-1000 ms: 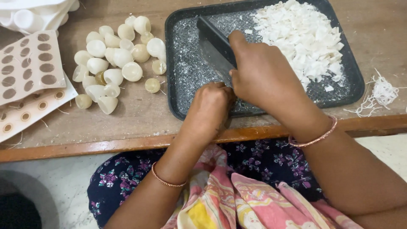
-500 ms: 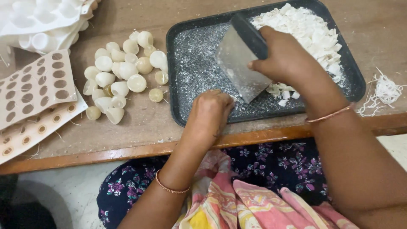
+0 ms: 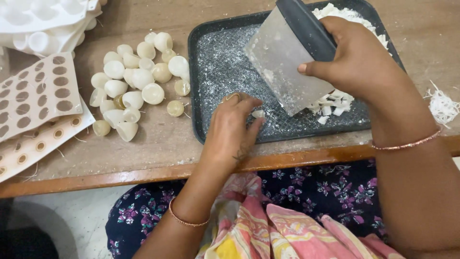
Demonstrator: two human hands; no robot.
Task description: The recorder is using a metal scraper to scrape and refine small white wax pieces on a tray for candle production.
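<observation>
Pale half-shells (image 3: 136, 84) beside perforated mould sheets (image 3: 38, 96)

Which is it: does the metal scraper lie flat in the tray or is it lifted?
Lifted. The right hand holds the scraper tilted above the tray.

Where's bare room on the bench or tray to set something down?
Bare wood runs along the front edge of the table, below the pale dome pieces, left of the dark tray. The tray's left part is bare but dusty. Crowded: its right side, with white chopped bits, scraper, right hand and left hand; far left, mould sheets.
</observation>
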